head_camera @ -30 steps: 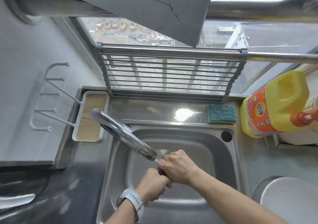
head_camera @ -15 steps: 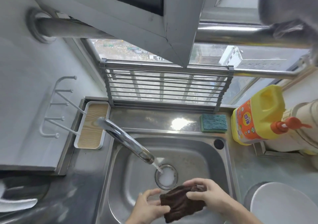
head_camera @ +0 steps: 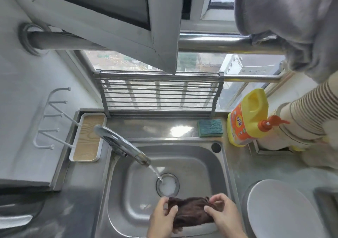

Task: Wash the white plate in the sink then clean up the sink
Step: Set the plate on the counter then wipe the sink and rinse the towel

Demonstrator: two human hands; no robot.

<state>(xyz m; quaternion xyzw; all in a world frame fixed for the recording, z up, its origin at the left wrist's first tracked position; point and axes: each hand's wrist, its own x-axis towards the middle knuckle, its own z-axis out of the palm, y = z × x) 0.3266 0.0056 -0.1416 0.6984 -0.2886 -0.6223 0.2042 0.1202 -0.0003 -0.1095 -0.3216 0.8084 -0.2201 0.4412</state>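
Both hands, left hand (head_camera: 161, 217) & right hand (head_camera: 224, 215), fingers pinching the soft, wet, limp brown cloth (head_camera: 190, 213) by its ends over the sink (head_camera: 197, 157); white plate (head_camera: 279, 210) rests on tabletop, right.

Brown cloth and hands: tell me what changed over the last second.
Both hands came away from under the faucet toward the sink's near edge. The brown cloth, bunched in their grip a second ago, is now spread out between the left hand and right hand. The camera tilted up. Water still runs into the drain; the white plate, sponge and detergent bottle stayed put.
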